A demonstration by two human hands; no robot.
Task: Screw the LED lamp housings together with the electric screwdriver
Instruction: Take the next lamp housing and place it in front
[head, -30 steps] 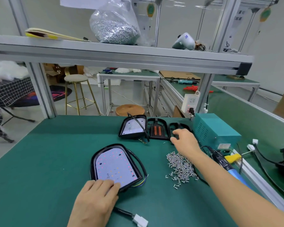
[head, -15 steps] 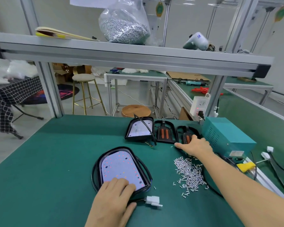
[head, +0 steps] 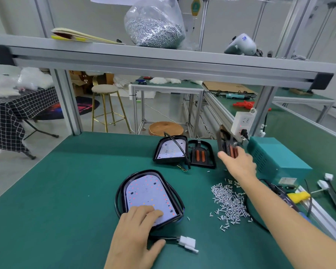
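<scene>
Two hands: the left [head: 133, 237] and the right [head: 239, 162]. Two lamp housings with LED boards, one near [head: 149, 195] and one far [head: 171, 149]. Two black back covers, one flat on the table [head: 202, 157], one lifted [head: 226, 141]. One pile of loose screws [head: 228, 202], too many to count. One bag of screws [head: 153, 26] on the shelf. One teal box [head: 277, 158]. One white connector [head: 187, 242].

Green bench [head: 66, 191], teal box [head: 279, 158], silver screws [head: 229, 202]. Lamp [head: 149, 195] is black with a white board dotted red. Tablecloth [head: 10, 117] is black-and-white checked.

LED housing parts under my hands

My left hand [head: 133, 236] presses the open LED housing [head: 149, 197] flat on the worktop [head: 66, 191]; my right hand [head: 238, 164] lifts a tilted black cover [head: 226, 143] with orange strips.
</scene>
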